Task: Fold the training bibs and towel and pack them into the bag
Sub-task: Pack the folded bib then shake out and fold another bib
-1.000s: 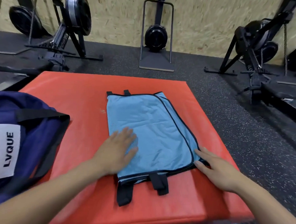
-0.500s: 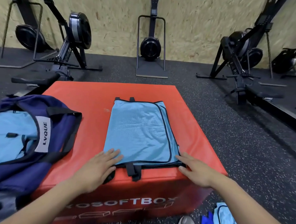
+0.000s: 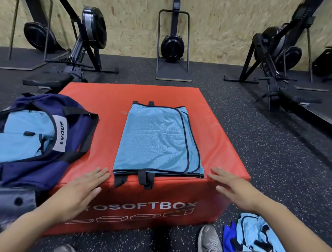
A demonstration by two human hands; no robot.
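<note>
Left hand (image 3: 82, 187) and right hand (image 3: 232, 186) flat, holding nothing, half-folded bib (image 3: 157, 140) between them; bag (image 3: 29, 140) beyond left holds folded blue items, more bibs (image 3: 259, 234) below right unfolded.

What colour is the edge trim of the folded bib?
Black trim on the light blue bib, seen in the head view.

Folded bib (image 3: 157, 140) lies on red box (image 3: 223, 139), flat hands flanking it.

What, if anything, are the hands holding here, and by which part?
Nothing is held. The left hand and right hand are open with straight fingers at the near edge of the red box, either side of the folded blue bib.
</note>
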